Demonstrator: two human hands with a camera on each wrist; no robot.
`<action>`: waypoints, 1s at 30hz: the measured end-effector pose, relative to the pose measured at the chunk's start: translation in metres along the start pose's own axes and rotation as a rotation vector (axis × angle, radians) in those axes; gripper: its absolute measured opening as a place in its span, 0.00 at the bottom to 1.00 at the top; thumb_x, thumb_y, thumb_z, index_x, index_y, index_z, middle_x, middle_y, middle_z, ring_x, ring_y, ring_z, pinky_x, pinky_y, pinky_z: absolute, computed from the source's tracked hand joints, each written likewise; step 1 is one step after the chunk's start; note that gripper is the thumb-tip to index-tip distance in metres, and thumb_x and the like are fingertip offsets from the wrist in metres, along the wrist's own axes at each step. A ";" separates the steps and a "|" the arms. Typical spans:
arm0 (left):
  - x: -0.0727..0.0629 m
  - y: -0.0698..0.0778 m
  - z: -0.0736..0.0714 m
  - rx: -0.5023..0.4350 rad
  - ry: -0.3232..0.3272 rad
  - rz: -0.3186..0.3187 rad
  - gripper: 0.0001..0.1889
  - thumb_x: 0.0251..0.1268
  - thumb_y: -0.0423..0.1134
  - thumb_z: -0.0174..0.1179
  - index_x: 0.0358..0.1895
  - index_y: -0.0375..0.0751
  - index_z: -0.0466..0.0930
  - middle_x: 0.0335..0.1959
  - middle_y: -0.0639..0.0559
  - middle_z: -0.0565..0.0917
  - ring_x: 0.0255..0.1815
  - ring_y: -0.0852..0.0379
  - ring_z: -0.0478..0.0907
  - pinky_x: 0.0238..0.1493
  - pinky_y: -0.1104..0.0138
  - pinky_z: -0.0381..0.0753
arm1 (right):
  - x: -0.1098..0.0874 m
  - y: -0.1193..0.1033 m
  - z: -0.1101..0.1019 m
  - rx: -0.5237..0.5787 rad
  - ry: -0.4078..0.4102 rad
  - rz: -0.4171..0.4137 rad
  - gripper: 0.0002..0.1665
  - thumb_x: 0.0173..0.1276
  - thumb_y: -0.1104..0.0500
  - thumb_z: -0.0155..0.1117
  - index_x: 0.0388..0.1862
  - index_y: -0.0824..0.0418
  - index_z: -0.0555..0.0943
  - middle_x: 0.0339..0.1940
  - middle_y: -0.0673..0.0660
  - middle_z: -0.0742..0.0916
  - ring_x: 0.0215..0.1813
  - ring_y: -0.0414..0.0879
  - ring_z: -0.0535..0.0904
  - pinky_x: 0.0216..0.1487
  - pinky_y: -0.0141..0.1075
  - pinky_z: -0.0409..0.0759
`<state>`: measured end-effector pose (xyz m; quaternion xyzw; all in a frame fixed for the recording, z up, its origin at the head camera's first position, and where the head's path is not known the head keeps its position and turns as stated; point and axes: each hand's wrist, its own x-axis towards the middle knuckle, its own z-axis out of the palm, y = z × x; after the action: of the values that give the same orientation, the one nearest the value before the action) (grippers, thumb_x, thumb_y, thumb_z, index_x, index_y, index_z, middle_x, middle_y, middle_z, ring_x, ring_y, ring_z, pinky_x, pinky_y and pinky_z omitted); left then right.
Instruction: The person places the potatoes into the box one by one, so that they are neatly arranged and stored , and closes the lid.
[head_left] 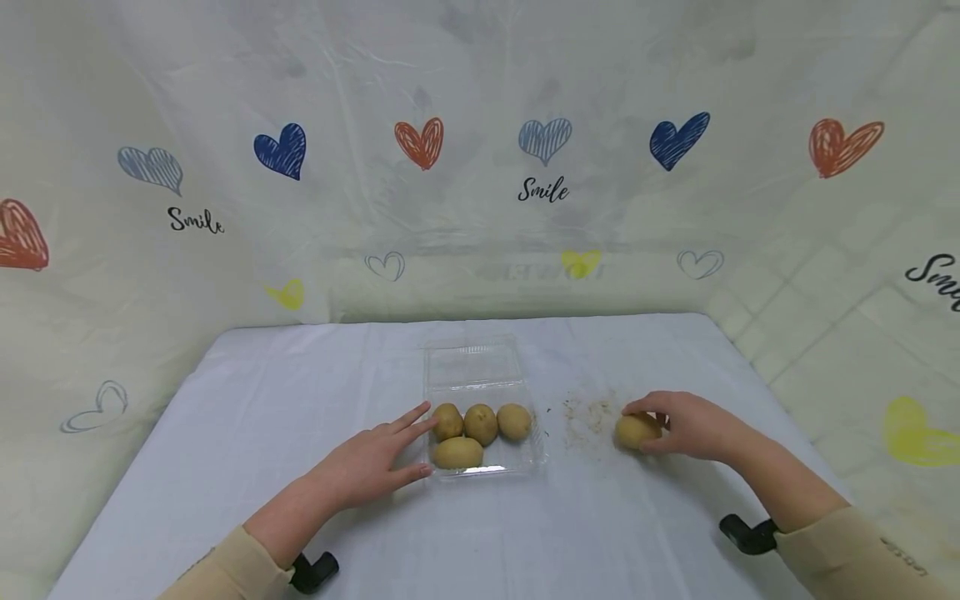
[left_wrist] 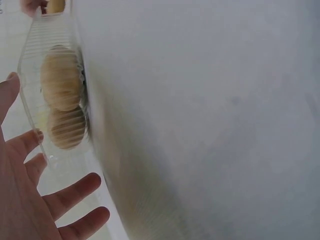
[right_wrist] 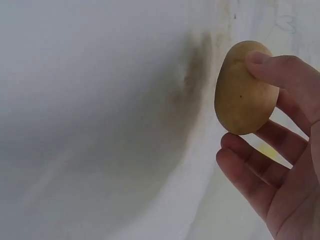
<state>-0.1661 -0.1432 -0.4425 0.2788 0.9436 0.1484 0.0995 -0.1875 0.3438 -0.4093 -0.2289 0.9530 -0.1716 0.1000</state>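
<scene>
My right hand (head_left: 690,425) grips a potato (head_left: 636,432) between thumb and fingers, right of the container; the right wrist view shows this potato (right_wrist: 245,90) close up, with the thumb across its face. A clear plastic clamshell container (head_left: 528,460) sits mid-table with its lid (head_left: 472,364) folded back away from me. Inside are several potatoes: three in a back row, one lengthwise potato (head_left: 458,454) in front. My left hand (head_left: 367,467) has its fingers spread at the container's left wall, fingertips right at the rim. In the left wrist view, potatoes (left_wrist: 61,80) show through the ribbed wall.
Brown crumbs of dirt (head_left: 588,417) lie scattered on the white tablecloth (head_left: 480,542) between the container and my right hand. A curtain (head_left: 480,67) printed with hearts hangs behind the table and round both sides. A black wrist mount (head_left: 748,534) shows at each sleeve.
</scene>
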 end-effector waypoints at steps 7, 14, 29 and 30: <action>0.000 0.001 0.000 -0.005 0.004 0.000 0.38 0.69 0.69 0.50 0.79 0.66 0.53 0.81 0.64 0.47 0.72 0.49 0.67 0.65 0.47 0.70 | 0.004 -0.011 -0.006 0.038 0.025 -0.019 0.25 0.59 0.54 0.76 0.57 0.52 0.83 0.48 0.44 0.84 0.42 0.40 0.76 0.42 0.36 0.78; 0.000 0.002 0.000 -0.002 0.005 0.001 0.37 0.69 0.67 0.51 0.79 0.65 0.54 0.81 0.63 0.48 0.72 0.49 0.67 0.65 0.47 0.70 | 0.012 -0.025 -0.007 0.085 0.035 -0.047 0.24 0.60 0.56 0.75 0.56 0.50 0.83 0.48 0.42 0.84 0.42 0.39 0.77 0.44 0.38 0.79; 0.000 0.001 -0.001 0.025 0.011 0.014 0.38 0.68 0.70 0.49 0.79 0.65 0.54 0.81 0.63 0.49 0.71 0.50 0.67 0.64 0.47 0.71 | 0.043 -0.060 -0.004 0.174 0.060 -0.180 0.24 0.60 0.56 0.75 0.56 0.51 0.83 0.49 0.43 0.85 0.45 0.38 0.78 0.48 0.42 0.81; 0.000 0.001 -0.002 0.024 0.012 0.014 0.38 0.68 0.70 0.50 0.79 0.65 0.55 0.81 0.63 0.49 0.71 0.50 0.67 0.64 0.47 0.71 | 0.045 -0.063 -0.004 0.178 0.059 -0.184 0.24 0.60 0.56 0.75 0.56 0.50 0.83 0.48 0.42 0.85 0.45 0.38 0.78 0.48 0.42 0.81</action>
<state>-0.1662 -0.1424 -0.4402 0.2858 0.9439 0.1395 0.0895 -0.2026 0.2707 -0.3872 -0.3004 0.9115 -0.2706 0.0757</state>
